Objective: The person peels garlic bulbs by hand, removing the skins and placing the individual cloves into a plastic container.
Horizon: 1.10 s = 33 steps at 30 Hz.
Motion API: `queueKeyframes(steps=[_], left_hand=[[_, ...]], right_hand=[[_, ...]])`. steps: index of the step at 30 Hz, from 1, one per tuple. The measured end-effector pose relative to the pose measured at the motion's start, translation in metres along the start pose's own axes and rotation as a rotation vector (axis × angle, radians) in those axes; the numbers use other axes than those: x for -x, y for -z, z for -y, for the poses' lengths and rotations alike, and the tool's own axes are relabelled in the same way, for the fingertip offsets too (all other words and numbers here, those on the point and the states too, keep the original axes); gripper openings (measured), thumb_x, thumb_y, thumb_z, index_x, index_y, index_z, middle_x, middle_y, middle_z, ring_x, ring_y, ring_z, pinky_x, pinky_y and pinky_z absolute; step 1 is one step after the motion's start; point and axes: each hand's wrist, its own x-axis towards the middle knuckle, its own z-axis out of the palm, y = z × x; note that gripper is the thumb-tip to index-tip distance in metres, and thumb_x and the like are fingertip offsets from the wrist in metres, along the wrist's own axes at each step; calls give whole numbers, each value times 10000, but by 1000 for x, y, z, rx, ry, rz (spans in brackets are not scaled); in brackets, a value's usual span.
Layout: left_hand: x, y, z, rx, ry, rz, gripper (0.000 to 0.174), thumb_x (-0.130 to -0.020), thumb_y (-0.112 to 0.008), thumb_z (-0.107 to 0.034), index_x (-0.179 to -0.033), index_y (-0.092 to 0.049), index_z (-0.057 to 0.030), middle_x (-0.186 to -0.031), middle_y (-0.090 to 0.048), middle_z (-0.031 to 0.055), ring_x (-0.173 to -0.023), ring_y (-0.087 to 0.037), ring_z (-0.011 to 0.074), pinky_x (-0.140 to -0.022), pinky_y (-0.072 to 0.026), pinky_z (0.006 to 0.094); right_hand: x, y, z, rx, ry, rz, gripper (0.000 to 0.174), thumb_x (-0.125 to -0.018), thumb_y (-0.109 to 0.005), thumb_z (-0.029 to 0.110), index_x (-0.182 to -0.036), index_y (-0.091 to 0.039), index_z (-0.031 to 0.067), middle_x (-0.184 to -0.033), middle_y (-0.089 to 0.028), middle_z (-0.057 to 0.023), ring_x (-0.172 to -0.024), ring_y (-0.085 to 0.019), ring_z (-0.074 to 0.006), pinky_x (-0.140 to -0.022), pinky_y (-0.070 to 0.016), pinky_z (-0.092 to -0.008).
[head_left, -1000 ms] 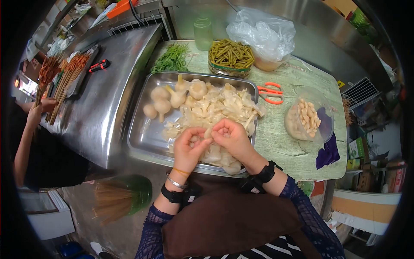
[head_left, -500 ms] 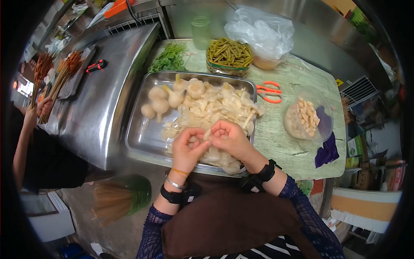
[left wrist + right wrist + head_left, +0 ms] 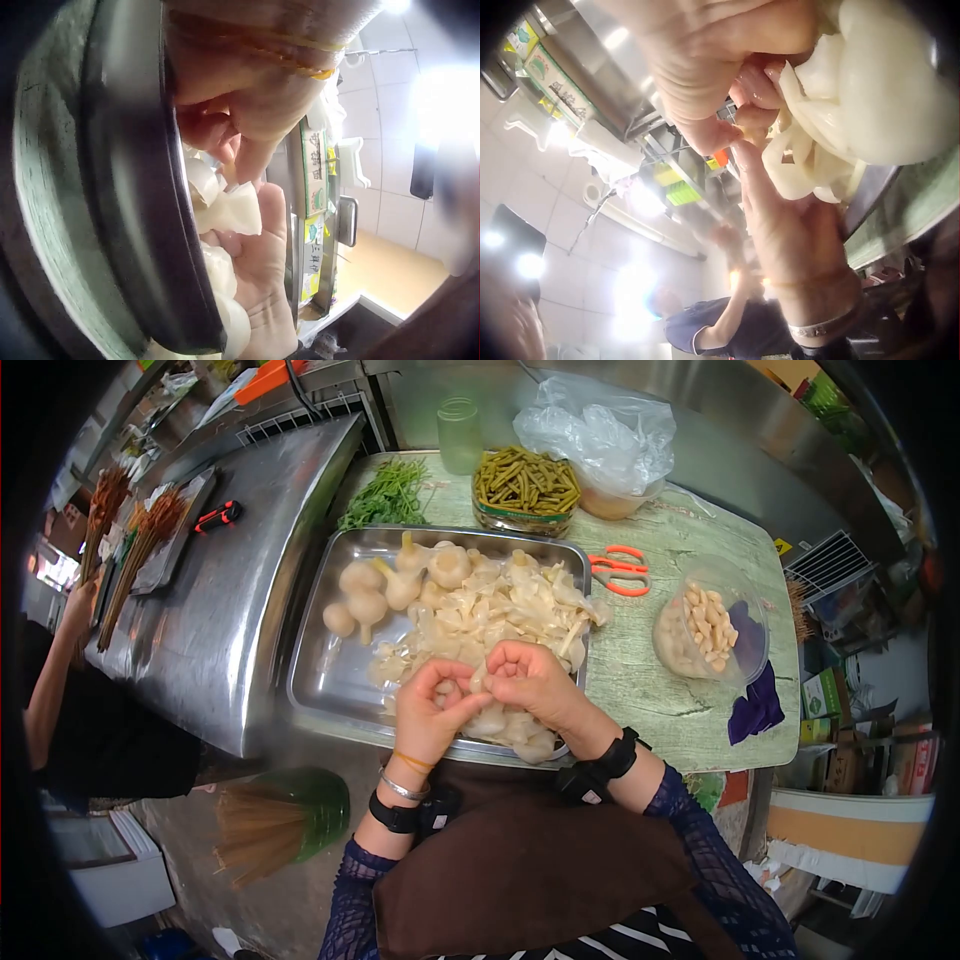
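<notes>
Both hands meet over the near side of a steel tray (image 3: 325,675), fingertips together at a pale garlic clove (image 3: 479,680). My left hand (image 3: 432,705) pinches the clove from the left with thumb and finger. From the right, my right hand (image 3: 532,682) grips it between thumb and curled fingers. Loose garlic skins (image 3: 520,605) are heaped under and beyond the hands, and in the right wrist view pale skins (image 3: 810,161) lie close beside the fingers. Whole garlic bulbs (image 3: 362,576) sit at the tray's far left.
Peeled cloves (image 3: 710,622) fill a clear tub (image 3: 677,645) on the right, near orange-handled scissors (image 3: 622,570) and a purple cloth (image 3: 757,708). Behind the tray stand cut green beans (image 3: 527,480), leafy greens (image 3: 385,492) and a plastic bag (image 3: 600,435). Another person holds skewers (image 3: 150,535) at left.
The clove has turned more upright between my fingertips, while both hands stay nearly in place. The head view has shifted slightly. At left, the other person's hand and skewers have moved.
</notes>
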Motion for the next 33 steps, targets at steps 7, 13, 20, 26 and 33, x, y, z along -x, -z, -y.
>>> queueKeyframes(steps=[7, 13, 20, 26, 33], left_hand=[[0, 4, -2, -6, -7, 53, 183, -852, -710, -49, -1023, -655, -13, -838, -607, -39, -681, -505, 21, -608, -425, 167], [-2, 1, -3, 133, 41, 33, 170, -895, -676, -82, -1048, -642, -16, -887, -625, -20, -722, -521, 31, -642, -427, 174], [-4, -2, 8, -27, -68, -48, 179, -880, -681, -61, -1043, -626, -10, -948, -639, 14, -900, -567, 78, -776, -461, 219], [-3, -4, 9, 28, -116, -59, 188, -887, -673, -74, -1045, -596, -8, -968, -622, 31, -932, -573, 90, -769, -470, 222], [-2, -2, 12, -135, -169, -94, 189, -885, -672, -79, -1052, -604, -24, -958, -616, 18, -885, -577, 85, -674, -473, 202]], right_hand=[[-1, 3, -4, 51, 24, -30, 64, -851, -630, 75, -892, -589, 49, -762, -564, 54, -657, -483, 4, -557, -372, -160], [-2, -2, 1, 15, 27, -61, 101, -880, -650, 110, -930, -603, 36, -786, -584, 50, -688, -507, -3, -595, -402, -159], [-2, -8, -5, 228, 161, -163, 147, -887, -667, 87, -999, -619, 6, -812, -618, 23, -726, -540, -15, -639, -455, -183], [-2, -12, 0, 483, 232, -152, 189, -900, -651, 90, -1053, -632, -19, -848, -653, -4, -776, -579, -35, -676, -482, -204], [-3, -9, -3, 421, 177, -124, 226, -920, -645, 125, -1094, -612, -16, -958, -665, -38, -872, -596, -67, -767, -494, -228]])
